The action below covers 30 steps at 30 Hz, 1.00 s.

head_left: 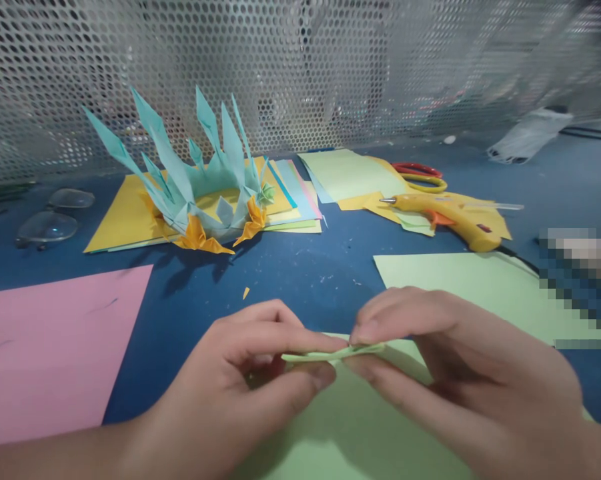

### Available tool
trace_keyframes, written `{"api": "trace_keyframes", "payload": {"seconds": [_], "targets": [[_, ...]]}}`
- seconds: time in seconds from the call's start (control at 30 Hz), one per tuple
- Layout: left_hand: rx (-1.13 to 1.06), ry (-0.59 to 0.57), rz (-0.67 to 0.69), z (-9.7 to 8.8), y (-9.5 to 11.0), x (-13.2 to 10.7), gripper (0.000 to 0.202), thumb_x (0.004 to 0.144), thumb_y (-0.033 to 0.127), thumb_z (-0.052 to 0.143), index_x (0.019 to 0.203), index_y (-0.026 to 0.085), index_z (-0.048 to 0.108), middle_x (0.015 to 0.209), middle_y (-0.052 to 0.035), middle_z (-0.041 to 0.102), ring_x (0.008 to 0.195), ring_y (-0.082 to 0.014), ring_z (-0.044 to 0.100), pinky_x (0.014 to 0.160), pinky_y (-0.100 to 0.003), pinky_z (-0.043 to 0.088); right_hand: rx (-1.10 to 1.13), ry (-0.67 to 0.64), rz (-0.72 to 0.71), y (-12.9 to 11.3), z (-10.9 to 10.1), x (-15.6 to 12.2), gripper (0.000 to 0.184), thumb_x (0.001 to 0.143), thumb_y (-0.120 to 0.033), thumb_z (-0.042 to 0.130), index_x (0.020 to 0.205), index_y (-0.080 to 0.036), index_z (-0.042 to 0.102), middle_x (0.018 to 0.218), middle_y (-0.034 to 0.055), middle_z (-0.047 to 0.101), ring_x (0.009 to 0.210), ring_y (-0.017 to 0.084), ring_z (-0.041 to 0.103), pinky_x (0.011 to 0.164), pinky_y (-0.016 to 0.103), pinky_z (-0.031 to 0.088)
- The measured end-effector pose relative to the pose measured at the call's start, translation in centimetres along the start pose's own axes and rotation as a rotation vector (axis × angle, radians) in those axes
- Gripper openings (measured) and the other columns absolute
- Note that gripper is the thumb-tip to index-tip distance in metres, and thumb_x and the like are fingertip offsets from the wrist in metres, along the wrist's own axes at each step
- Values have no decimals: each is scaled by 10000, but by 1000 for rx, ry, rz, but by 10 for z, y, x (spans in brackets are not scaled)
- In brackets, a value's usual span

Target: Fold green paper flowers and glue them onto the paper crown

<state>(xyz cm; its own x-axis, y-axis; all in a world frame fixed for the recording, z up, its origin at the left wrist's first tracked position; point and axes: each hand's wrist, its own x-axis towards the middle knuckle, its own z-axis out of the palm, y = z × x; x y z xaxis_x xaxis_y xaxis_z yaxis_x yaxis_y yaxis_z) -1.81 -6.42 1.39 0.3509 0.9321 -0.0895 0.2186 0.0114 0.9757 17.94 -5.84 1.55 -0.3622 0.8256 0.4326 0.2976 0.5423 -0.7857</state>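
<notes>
Between my two hands is a small piece of folded light green paper (310, 358), seen nearly edge-on. My left hand (250, 373) pinches its left part with thumb and forefinger. At the right end, my right hand (460, 373) presses it between thumb and fingertips. Under both hands lies a larger light green sheet (360, 407). Beyond them stands a paper crown (180, 193) with tall turquoise spikes and orange folded paper shapes (200, 235) along its lower front. Its base rests partly on yellow paper (115, 220).
A yellow glue gun (445, 217) lies at right on paper scraps, near scissors (420, 177) with red and yellow handles. Pink paper (55, 347) is at left, glasses (50, 223) behind it. Another green sheet (460, 280) lies right. A perforated metal panel (300, 73) bounds the blue table (300, 267).
</notes>
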Motion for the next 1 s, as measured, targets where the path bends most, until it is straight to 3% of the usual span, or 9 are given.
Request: {"api": "trace_keyframes", "payload": {"seconds": [0.2, 0.37, 0.63, 0.73, 0.87, 1.0], "targets": [[110, -36, 52, -2, 0, 2, 194, 778, 163, 639, 785, 295, 780, 894, 5, 611, 791, -134, 593, 645, -161, 487, -25, -38, -30, -1, 3, 3, 254, 791, -41, 598, 892, -274, 615, 750, -24, 687, 703, 115, 669, 638, 205, 563], [156, -94, 23, -1, 2, 2, 229, 850, 178, 554, 771, 239, 760, 646, 52, 651, 604, -95, 573, 587, -142, 443, -103, -127, -140, -3, -2, 11, 275, 776, 3, 552, 880, -216, 682, 747, 21, 679, 639, 100, 663, 563, 150, 548], [1, -43, -114, -2, 3, -1, 305, 847, 316, 527, 634, 219, 723, 583, 9, 641, 584, -153, 579, 516, -185, 474, -186, -114, -197, -1, -4, 5, 337, 794, -12, 552, 965, -242, 728, 885, 38, 710, 727, 102, 695, 664, 141, 568], [-44, -29, -137, -4, 2, -1, 284, 823, 342, 561, 626, 218, 723, 584, -4, 650, 580, -162, 589, 504, -192, 496, -236, -173, -211, 2, -8, 4, 335, 785, -27, 565, 945, -259, 747, 913, 41, 718, 729, 117, 704, 644, 154, 578], [-65, -64, -115, -5, 2, 0, 297, 846, 310, 536, 664, 225, 756, 599, -8, 669, 596, -163, 604, 544, -201, 521, -298, -201, -179, 1, -13, 5, 359, 771, -61, 589, 953, -323, 754, 904, 4, 741, 717, 138, 710, 590, 163, 583], [-101, -99, -108, -5, 1, 0, 288, 861, 306, 532, 728, 244, 779, 640, -5, 688, 614, -158, 604, 571, -203, 520, -234, -124, -13, -5, -6, 8, 140, 818, -255, 613, 794, -308, 741, 729, -24, 745, 619, 147, 702, 429, 154, 550]]}}
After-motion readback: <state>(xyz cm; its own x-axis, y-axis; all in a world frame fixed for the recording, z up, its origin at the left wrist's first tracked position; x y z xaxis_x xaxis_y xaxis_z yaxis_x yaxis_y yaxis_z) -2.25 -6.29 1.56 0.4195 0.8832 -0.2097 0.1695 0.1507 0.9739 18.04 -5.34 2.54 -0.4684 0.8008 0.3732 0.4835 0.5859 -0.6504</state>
